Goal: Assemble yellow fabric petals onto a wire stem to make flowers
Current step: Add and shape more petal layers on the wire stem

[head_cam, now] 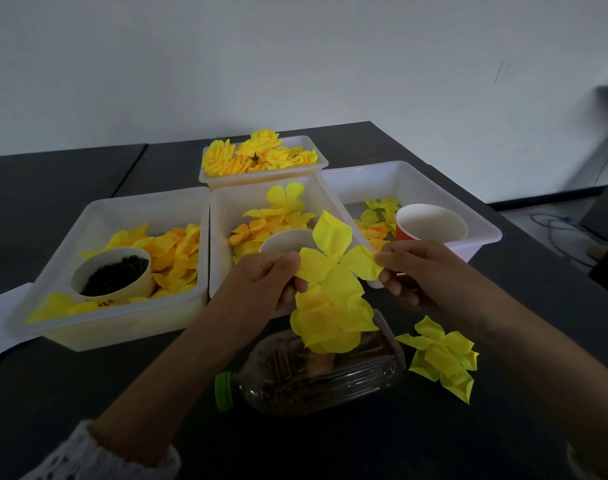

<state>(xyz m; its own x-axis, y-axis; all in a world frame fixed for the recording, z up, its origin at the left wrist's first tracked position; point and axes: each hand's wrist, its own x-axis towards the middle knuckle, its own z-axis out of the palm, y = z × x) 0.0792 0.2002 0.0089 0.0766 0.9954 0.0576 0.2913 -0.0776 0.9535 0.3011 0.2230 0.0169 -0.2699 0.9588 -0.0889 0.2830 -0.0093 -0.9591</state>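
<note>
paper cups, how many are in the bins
3: a cup of dark bits in the left bin, a white cup in the middle bin, a red cup in the right bin. Petals could hide more.

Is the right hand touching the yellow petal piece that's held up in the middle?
Touching. The head view shows the right hand pinching the right lobe of the yellow petal piece between thumb and fingers.

Petal layer (337, 261) btwn both hands
</note>
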